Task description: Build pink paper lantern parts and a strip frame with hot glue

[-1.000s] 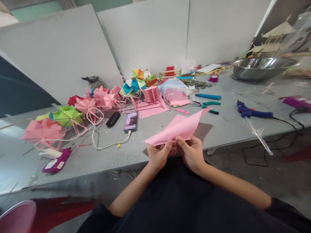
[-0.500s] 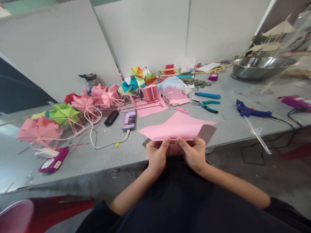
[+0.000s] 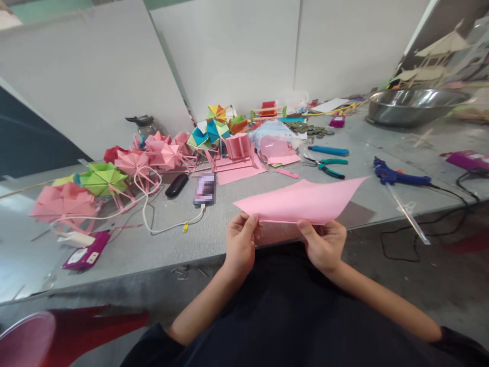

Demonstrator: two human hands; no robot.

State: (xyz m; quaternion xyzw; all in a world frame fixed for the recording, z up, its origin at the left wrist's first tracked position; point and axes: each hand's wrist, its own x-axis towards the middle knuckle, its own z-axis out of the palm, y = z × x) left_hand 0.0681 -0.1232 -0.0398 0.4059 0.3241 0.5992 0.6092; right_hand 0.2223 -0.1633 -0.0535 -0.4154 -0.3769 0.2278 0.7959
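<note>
A sheet of pink paper [image 3: 300, 203] is held up just over the table's front edge, its far side curving upward and its near edge folded. My left hand [image 3: 241, 242] pinches the left part of that near edge, thumb on top. Farther right along the same edge, my right hand [image 3: 324, 244] grips the paper between thumb and fingers. Beyond the sheet lie a small pink strip [image 3: 287, 174], teal-handled pliers [image 3: 331, 167] and a blue cutter-like tool [image 3: 328, 150]. Some fingertips are hidden under the paper.
Folded-paper umbrellas, such as a green one [image 3: 104, 179], crowd the left. A phone [image 3: 205, 188] with a white cable lies nearer. To the right are a blue glue gun [image 3: 401, 176], a metal bowl [image 3: 416, 108] and a purple power strip [image 3: 468, 162]. A red stool [image 3: 26, 339] stands lower left.
My right hand has slid right along the paper's near edge, away from my left hand. The sheet has shifted right and its right corner now rises higher.
</note>
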